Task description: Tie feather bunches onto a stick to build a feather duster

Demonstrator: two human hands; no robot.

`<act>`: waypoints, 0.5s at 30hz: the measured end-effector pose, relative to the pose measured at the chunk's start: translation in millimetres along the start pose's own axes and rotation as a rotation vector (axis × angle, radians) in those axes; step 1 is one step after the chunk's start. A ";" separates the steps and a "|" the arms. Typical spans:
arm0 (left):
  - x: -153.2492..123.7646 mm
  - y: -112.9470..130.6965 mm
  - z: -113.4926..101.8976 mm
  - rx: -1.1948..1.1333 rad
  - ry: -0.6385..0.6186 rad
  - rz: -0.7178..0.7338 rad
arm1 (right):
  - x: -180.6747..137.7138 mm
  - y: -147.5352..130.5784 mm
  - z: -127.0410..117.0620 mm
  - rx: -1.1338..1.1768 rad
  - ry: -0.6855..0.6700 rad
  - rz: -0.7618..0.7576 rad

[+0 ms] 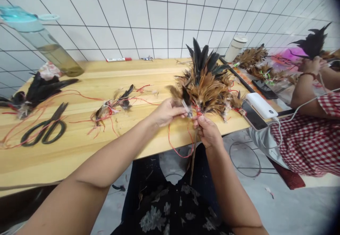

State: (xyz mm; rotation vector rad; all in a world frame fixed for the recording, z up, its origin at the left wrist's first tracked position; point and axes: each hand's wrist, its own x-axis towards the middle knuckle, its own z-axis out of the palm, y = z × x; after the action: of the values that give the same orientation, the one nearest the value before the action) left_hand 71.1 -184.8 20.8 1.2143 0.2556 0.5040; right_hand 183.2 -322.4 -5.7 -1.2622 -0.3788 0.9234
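My right hand (pixel 209 131) is closed around the thin stick of a feather duster (pixel 205 82), a fan of brown and black feathers bound with red thread (pixel 177 150) that hangs in a loop below. My left hand (pixel 166 112) pinches a small feather against the bundle's base, just left of my right hand. Both hands hover over the front edge of the wooden table (pixel 79 150).
Black scissors (pixel 46 127), loose feathers with red thread (pixel 111 107), a black feather pile (pixel 39 89), a water bottle (pixel 44 43) and a red marker (pixel 118 59) lie left. A phone (pixel 253 116) and white power bank (pixel 261 105) sit right. Another person (pixel 313 96) in red check holds feathers.
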 end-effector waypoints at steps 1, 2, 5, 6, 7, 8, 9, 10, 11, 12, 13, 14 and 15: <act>-2.8 -3.9 7.6 -0.013 -0.013 -0.001 | 0.0 0.9 2.1 -0.018 0.017 -0.012; -4.8 -7.6 13.5 -0.016 -0.013 0.006 | -0.4 2.0 4.0 -0.037 0.031 -0.024; -7.0 -15.2 21.7 0.021 -0.002 0.031 | -3.5 5.1 8.9 -0.101 0.043 -0.067; -6.8 -16.4 22.4 0.040 0.000 0.041 | -5.0 6.0 10.2 -0.121 0.041 -0.084; -6.4 -17.0 22.7 0.060 0.006 0.052 | -6.5 6.8 11.3 -0.139 0.042 -0.103; -6.0 -17.2 22.8 0.085 0.013 0.060 | -7.9 7.5 12.2 -0.153 0.047 -0.126; -5.7 -17.1 23.0 0.113 0.022 0.070 | -9.1 8.1 12.8 -0.163 0.056 -0.148; -5.8 -16.9 23.3 0.141 0.035 0.082 | -10.0 8.7 13.2 -0.170 0.063 -0.168; -6.1 -16.6 23.7 0.165 0.045 0.093 | -10.6 9.2 13.4 -0.175 0.070 -0.185; -6.7 -16.2 24.3 0.183 0.047 0.103 | -10.8 9.6 13.4 -0.176 0.077 -0.196; -7.6 -15.8 24.7 0.193 0.044 0.112 | -10.7 9.9 13.1 -0.173 0.083 -0.200; -8.6 -15.4 25.1 0.194 0.038 0.117 | -10.4 10.2 12.6 -0.164 0.088 -0.198; -9.7 -14.8 25.3 0.187 0.035 0.120 | -9.9 10.3 11.9 -0.151 0.094 -0.194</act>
State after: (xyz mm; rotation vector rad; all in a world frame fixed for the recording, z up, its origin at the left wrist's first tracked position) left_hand 77.5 -214.3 14.7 1.4099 0.2646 0.6164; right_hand 164.9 -322.2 -9.4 -1.3742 -0.4948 0.6782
